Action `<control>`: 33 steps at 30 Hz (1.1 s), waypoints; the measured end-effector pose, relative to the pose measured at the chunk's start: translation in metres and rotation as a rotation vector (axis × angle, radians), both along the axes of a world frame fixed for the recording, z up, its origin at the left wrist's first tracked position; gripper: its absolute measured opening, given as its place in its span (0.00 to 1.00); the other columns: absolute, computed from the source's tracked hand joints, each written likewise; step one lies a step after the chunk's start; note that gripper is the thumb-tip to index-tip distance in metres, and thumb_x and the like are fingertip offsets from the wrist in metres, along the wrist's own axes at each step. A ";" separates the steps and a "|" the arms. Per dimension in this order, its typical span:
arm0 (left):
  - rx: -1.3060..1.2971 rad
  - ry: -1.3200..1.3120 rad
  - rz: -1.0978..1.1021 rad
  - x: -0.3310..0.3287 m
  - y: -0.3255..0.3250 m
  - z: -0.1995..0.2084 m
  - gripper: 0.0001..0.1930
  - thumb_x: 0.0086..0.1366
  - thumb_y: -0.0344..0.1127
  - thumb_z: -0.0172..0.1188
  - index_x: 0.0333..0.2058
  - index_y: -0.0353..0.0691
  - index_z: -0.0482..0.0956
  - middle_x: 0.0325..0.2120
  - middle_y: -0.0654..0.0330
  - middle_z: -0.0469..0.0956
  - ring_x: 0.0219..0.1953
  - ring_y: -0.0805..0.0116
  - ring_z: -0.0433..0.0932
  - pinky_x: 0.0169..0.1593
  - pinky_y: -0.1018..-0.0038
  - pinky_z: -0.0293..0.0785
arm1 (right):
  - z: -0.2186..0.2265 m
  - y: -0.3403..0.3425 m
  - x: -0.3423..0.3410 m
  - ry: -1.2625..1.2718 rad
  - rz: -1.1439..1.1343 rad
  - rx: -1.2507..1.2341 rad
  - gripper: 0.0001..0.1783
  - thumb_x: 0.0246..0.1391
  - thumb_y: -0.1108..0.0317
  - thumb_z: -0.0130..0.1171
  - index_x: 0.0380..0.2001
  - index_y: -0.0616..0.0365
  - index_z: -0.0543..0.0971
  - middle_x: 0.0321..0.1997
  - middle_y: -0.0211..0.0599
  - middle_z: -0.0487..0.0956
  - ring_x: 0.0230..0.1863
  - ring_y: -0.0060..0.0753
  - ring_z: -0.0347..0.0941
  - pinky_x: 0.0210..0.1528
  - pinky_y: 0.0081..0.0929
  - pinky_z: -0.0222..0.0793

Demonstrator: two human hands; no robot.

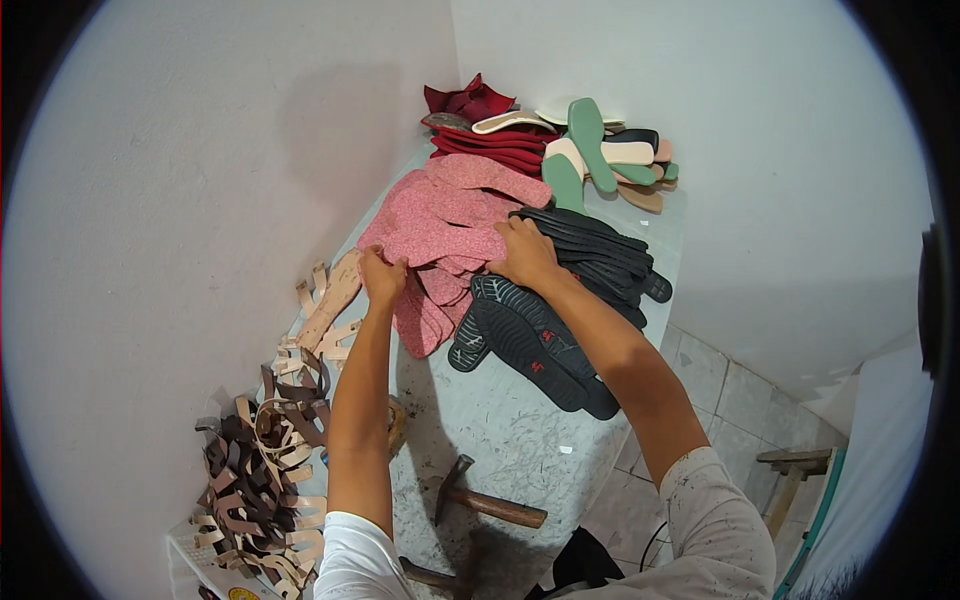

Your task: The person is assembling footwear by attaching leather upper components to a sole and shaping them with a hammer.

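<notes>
A pile of pink speckled sole-shaped sheets, which look like insoles [440, 195], lies in the middle of the table. My left hand [383, 275] pinches the left end of the top pink insole [430, 240]. At its other end, my right hand [525, 252] is closed round the edge, right beside a stack of black outsoles [590, 250]. The fingertips of both hands are partly hidden. Nearer to me, several black outsoles [530, 345] with ridged tread and small red marks lie overlapping.
Red pieces [490, 150] and green insoles [590, 145] are heaped at the back by the wall. Brown and beige sandal straps [245, 480] pile up at the left edge. A hammer [495, 505] lies on the whitish table [560, 480] near me. Right of it stands a wooden-legged piece [795, 460].
</notes>
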State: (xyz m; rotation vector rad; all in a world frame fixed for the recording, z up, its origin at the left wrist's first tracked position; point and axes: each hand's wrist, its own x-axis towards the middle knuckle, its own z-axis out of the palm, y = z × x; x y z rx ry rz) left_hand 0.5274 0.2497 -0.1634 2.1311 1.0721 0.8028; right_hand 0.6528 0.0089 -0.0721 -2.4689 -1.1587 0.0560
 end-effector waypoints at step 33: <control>-0.469 -0.489 -0.274 -0.211 -0.076 0.196 0.14 0.54 0.26 0.66 0.37 0.32 0.73 0.28 0.60 0.78 0.28 0.74 0.77 0.33 0.80 0.74 | 0.109 -0.034 -0.204 0.451 0.335 0.252 0.44 0.34 0.52 0.71 0.50 0.69 0.66 0.46 0.65 0.74 0.50 0.59 0.72 0.52 0.40 0.67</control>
